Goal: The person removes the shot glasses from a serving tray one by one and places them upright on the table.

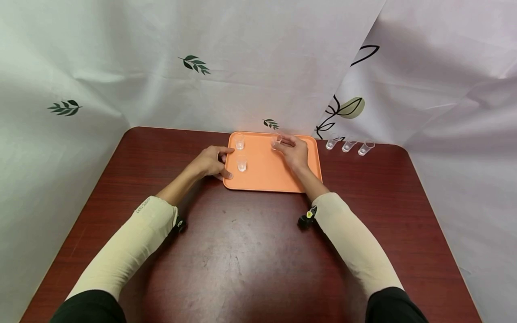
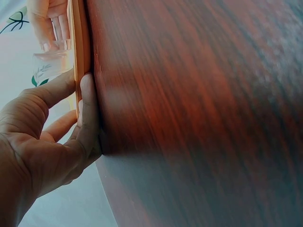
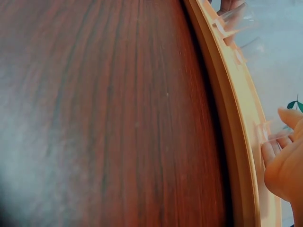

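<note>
**Fingers [image 3: 269, 153] of my right hand [image 1: 295, 153] pinch a clear cup [image 1: 275, 140] at 12 o'clock on the orange tray [image 1: 262, 180]**

Noon points away from me. The pinched cup lies at 10 o'clock from my right palm, between thumb and fingertips, its long axis about upright; whether its base touches the tray I cannot tell. My right hand is plainly the nearer one. From this cup, my left hand [image 1: 211, 161] is at 8 o'clock, thumb and fingers set apart, gripping the tray's rim at 9 o'clock.

Just inside that rim stand a second cup [image 1: 239, 142], at the tray's 10 o'clock, and a third cup [image 1: 242, 164], at its 9 o'clock. Outside the tray, at about 3 o'clock from my right hand, a row of three cups [image 1: 348, 146] stands on the brown table [image 1: 258, 251].

Counted: six cups, three within the rim and three outside; one tray.
</note>
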`<control>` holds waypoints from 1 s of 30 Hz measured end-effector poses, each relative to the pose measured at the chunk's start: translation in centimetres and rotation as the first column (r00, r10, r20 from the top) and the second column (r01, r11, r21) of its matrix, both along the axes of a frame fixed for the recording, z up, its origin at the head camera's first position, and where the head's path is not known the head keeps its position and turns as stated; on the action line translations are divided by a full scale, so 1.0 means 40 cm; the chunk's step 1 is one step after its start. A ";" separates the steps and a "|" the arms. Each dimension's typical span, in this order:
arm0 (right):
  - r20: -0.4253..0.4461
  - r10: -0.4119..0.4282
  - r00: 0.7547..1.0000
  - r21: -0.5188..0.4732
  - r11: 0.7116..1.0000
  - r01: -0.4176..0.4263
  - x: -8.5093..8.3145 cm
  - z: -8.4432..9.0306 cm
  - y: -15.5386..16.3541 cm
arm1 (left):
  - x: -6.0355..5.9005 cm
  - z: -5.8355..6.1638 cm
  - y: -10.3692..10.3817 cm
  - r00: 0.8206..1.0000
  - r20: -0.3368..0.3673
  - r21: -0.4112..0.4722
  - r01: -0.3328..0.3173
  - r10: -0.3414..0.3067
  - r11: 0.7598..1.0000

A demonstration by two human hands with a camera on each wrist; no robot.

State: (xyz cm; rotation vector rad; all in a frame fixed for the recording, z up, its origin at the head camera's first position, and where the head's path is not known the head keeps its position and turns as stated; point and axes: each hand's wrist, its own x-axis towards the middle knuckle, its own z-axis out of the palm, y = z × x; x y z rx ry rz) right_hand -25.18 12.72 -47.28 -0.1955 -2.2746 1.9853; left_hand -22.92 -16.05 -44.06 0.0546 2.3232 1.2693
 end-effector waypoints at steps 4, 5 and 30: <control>-0.005 0.002 1.000 0.006 1.000 -0.002 0.008 0.001 0.012 | 0.002 0.000 -0.001 1.000 0.001 0.006 0.000 0.000 1.000; -0.005 0.002 1.000 0.004 1.000 -0.002 0.009 0.001 0.015 | 0.002 0.000 -0.001 1.000 0.002 0.008 -0.001 0.001 1.000; 0.009 0.045 0.999 0.013 0.999 -0.045 0.067 0.025 0.127 | -0.001 0.003 0.003 1.000 0.006 -0.011 0.006 -0.006 1.000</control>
